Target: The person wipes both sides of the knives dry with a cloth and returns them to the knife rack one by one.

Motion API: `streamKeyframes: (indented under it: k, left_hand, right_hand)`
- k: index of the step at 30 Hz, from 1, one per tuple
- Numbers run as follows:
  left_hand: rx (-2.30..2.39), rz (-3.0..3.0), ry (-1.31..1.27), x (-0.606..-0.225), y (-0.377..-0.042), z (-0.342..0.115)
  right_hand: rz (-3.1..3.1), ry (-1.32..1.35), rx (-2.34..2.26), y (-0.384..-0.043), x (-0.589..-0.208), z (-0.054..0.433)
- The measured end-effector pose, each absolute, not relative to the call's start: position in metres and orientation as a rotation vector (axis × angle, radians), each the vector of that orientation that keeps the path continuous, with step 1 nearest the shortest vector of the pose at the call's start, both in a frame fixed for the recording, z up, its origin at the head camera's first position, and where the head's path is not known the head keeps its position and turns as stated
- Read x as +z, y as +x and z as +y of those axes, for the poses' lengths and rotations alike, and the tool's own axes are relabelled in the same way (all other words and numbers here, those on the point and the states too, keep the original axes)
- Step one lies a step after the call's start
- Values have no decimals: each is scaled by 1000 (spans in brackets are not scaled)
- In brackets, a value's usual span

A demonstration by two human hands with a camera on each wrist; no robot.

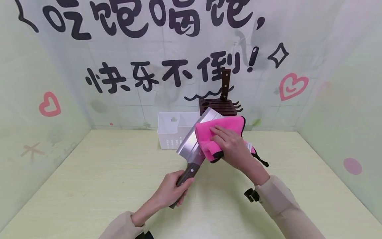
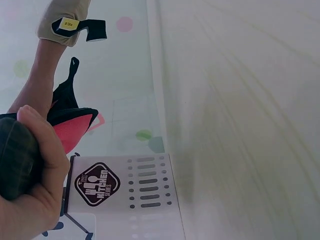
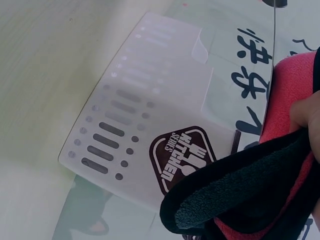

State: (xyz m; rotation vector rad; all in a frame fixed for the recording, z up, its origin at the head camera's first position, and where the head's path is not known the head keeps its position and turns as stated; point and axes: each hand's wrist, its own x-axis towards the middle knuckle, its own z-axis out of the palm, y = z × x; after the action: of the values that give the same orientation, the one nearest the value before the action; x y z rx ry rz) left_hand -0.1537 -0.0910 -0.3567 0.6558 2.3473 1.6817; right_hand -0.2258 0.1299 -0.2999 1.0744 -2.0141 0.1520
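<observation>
My left hand [image 1: 173, 190] grips the dark handle of a cleaver [image 1: 191, 144] in the head view. The broad metal blade slants up and to the right, raised over the table. Over the blade's right side lies a folded pink cloth [image 1: 231, 124] with black edging, held in my right hand [image 1: 234, 146], its fingers spread across the top. The cloth hides part of the blade. In the right wrist view the cloth [image 3: 290, 95] shows a dark green underside, and the blade appears nearly edge-on beside it. My left thumb wraps the handle end [image 2: 17, 157] in the left wrist view.
Behind the blade, a white plastic utensil holder [image 1: 167, 138] with slots and a kitchen label stands at the table's [image 1: 89, 186] back edge. A brown slotted turner [image 1: 218, 107] and dark curved tines show above it. Printed walls [image 1: 119, 106] enclose the back and sides.
</observation>
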Motion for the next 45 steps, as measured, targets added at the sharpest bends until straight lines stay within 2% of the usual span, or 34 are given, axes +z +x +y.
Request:
streamKeyframes:
  k: [45]
  left_hand:
    - [1624,2352,677,-357,-159,-92]
  right_hand:
    - [-2025,909,224,-244,-290,148]
